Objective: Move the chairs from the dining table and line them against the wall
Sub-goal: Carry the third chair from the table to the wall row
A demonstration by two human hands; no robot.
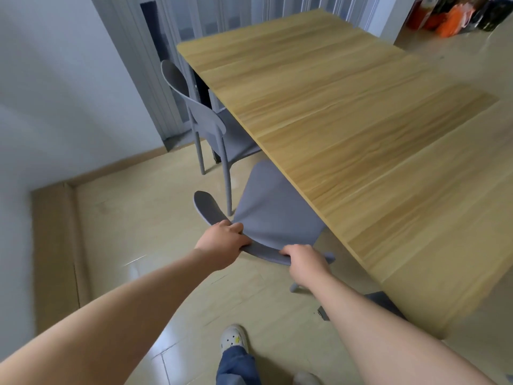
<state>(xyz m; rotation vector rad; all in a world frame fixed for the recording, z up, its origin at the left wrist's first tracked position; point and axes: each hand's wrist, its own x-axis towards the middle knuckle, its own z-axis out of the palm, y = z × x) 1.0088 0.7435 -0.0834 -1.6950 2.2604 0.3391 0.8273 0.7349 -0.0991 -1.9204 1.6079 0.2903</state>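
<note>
A grey chair (273,207) stands at the near left side of the wooden dining table (347,112), its seat partly under the tabletop. My left hand (224,238) grips the curved top of its backrest. My right hand (306,263) grips the same backrest further to the right. A second grey chair (206,118) stands further back along the same side of the table, tucked in. The white wall (55,93) with a wooden skirting runs along the left.
Grey folding doors (155,51) close the far left corner. Orange and dark bags (455,15) lie on the floor at the far right. Tiled floor (144,218) lies open between the chairs and the wall. My shoe (234,339) is below.
</note>
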